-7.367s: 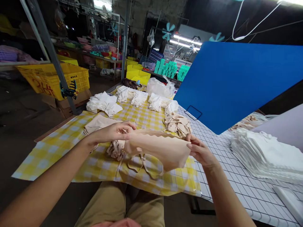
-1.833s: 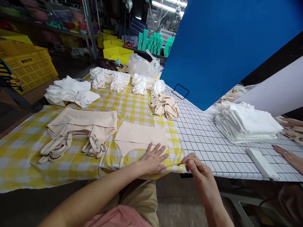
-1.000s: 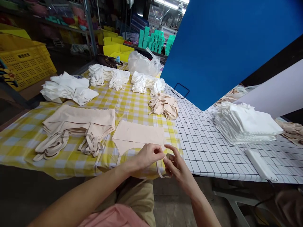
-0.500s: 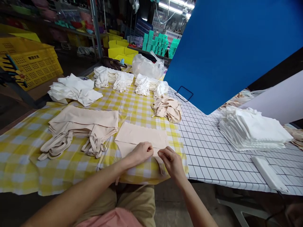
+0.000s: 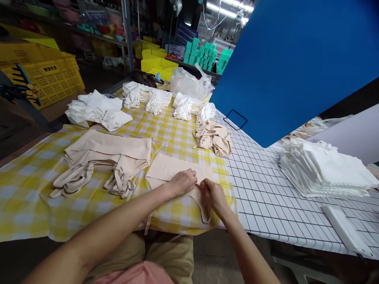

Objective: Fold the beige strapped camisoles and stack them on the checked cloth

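Observation:
A beige bra top [image 5: 166, 167] with thin straps lies spread flat on the yellow checked tablecloth [image 5: 168, 138] in front of me. My left hand [image 5: 185, 182] rests over its middle, fingers closed on the fabric near the lower edge. Just beside it, my right hand [image 5: 213, 194] pinches the same bra top near its right strap. What lies under the fingertips is hidden. To the left is a neat stack of beige bra tops [image 5: 109, 146], their straps hanging toward me. A loose heap of beige bra tops [image 5: 213, 138] sits beyond my right hand.
Folded white garments [image 5: 160, 100] and a plastic bag [image 5: 189, 83] stand at the back. A crumpled white pile [image 5: 94, 108] lies at left. On the right are a big blue board [image 5: 284, 71], a white stack [image 5: 328, 167] and a white bar-shaped device [image 5: 345, 228]. Yellow crates [image 5: 56, 79] stand left.
My right hand has shifted slightly and come down onto the fabric at the right strap. My left hand stays closed at the middle. The view has turned a little.

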Demonstrator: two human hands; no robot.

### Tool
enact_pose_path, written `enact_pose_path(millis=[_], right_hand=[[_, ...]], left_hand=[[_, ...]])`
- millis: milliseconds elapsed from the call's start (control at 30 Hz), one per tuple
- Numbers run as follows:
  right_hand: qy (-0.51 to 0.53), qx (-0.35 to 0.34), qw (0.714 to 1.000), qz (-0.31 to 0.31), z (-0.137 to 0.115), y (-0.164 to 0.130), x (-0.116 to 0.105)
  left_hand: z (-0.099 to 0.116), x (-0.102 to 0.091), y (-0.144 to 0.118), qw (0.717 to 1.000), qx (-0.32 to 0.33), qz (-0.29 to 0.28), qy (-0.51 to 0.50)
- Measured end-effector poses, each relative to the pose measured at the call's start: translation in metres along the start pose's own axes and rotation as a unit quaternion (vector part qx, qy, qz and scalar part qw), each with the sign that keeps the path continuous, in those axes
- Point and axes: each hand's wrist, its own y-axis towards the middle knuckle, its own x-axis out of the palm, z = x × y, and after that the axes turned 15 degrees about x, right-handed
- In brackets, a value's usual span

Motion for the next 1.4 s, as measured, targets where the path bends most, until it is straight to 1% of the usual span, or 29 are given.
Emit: enact_pose_path(millis=[100,200,367,533,700,867,1100,1200,1267,1300,1333,1367,1400], right_hand=[[-0.071,-0.012,0.997,-0.011,-0.004,0.002,-0.004],[-0.132,-0.031,0.991,-0.021,-0.009,0.004,-0.009],[-0.210,-0.042,0.976,-0.044,-0.013,0.009,-0.016],[-0.258,-0.066,0.962,-0.057,-0.014,0.016,-0.018],[-0.281,-0.066,0.955,-0.073,-0.019,0.020,-0.021],[-0.284,-0.081,0.952,-0.082,-0.024,0.023,-0.023],[-0.255,-0.114,0.957,-0.079,-0.025,0.028,-0.019],[-0.240,-0.104,0.963,-0.061,-0.023,0.025,-0.014],[-0.215,-0.070,0.973,-0.042,-0.020,0.019,-0.010],[-0.175,-0.041,0.983,-0.035,-0.018,0.015,-0.009],[-0.113,-0.009,0.993,-0.035,-0.014,0.009,-0.008],[-0.032,0.022,0.998,-0.042,-0.010,0.002,-0.007],[0.062,0.049,0.995,-0.059,-0.006,-0.007,-0.008]], left_hand=[[-0.003,-0.004,0.001,0.996,-0.061,0.019,-0.065],[-0.007,-0.005,0.002,0.989,-0.088,0.036,-0.116],[-0.014,0.000,0.004,0.982,-0.085,0.060,-0.159],[-0.016,0.000,0.005,0.983,-0.079,0.050,-0.161],[-0.015,-0.005,0.005,0.982,-0.076,0.047,-0.168],[-0.016,-0.005,0.005,0.984,-0.071,0.040,-0.157],[-0.018,0.003,0.006,0.989,-0.065,0.031,-0.125],[-0.019,0.009,0.007,0.990,-0.064,0.042,-0.117],[-0.019,0.011,0.007,0.989,-0.065,0.054,-0.120],[-0.019,0.011,0.005,0.988,-0.063,0.060,-0.125],[-0.019,0.010,0.003,0.988,-0.056,0.064,-0.130],[-0.018,0.008,-0.001,0.988,-0.042,0.062,-0.133],[-0.017,0.005,-0.006,0.989,-0.024,0.055,-0.134]])
